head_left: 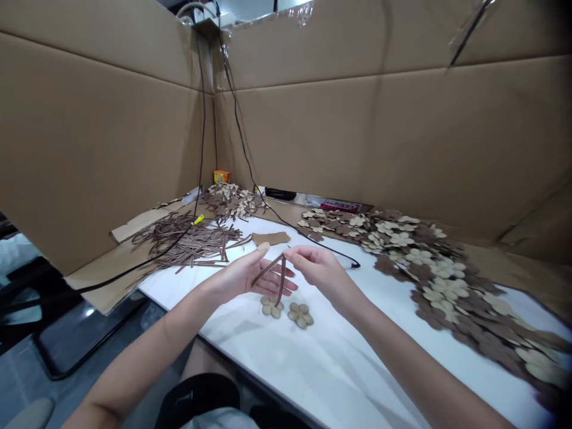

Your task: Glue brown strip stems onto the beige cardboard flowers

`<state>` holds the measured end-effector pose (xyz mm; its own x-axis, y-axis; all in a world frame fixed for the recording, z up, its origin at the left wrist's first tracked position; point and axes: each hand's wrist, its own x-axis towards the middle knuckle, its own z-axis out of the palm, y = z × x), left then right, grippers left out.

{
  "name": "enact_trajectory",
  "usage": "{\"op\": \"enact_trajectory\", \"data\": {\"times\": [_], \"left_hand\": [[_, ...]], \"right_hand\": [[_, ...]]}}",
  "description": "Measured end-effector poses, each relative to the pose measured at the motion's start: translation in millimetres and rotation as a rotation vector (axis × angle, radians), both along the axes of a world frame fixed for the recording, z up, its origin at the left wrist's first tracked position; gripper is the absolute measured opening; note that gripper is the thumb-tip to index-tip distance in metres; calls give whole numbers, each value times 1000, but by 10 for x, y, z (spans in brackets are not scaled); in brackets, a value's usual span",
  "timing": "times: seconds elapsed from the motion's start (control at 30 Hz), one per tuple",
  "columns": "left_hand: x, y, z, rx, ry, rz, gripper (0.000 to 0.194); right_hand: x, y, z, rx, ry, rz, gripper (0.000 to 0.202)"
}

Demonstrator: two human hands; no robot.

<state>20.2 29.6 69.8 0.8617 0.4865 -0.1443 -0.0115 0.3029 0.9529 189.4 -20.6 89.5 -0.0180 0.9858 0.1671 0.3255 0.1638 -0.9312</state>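
A narrow brown stitched strip (282,281) hangs folded in two, pinched at its bend between the thumb and fingers of my right hand (316,269). My left hand (243,275) is open, palm up, with its fingers stretched out behind the strip. One end of the strip crosses in front of those fingers; whether it touches them I cannot tell. Just below the hands, two beige flower-shaped pieces lie side by side on the white table: a left flower (270,307), partly covered by the strip and fingers, and a right flower (301,315).
Loose brown strips (192,238) are heaped at the left. Brown and beige flower pieces (447,280) spread along the right, with another pile (232,199) in the back corner. A black cable (241,137) crosses the table (286,363). Cardboard walls (357,131) enclose the back and left.
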Motion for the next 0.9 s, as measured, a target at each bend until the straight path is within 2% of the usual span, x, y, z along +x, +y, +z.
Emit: {"op": "enact_trajectory", "data": {"times": [0.17,0.27,0.5,0.7,0.9], "left_hand": [[0,-39,9,143,-11,121,44],[-10,-36,-22,233,-21,181,43],[-3,-64,-68,319,-59,310,40],[33,-92,-58,321,-35,327,43],[83,-112,-102,399,-35,450,35]], "right_hand": [[-11,1,0,-6,15,35,33],[-22,4,-19,2,28,28,33],[-45,-11,-66,50,63,5,32],[-67,4,-112,65,109,-4,30],[-56,5,-137,57,76,-24,29]]}}
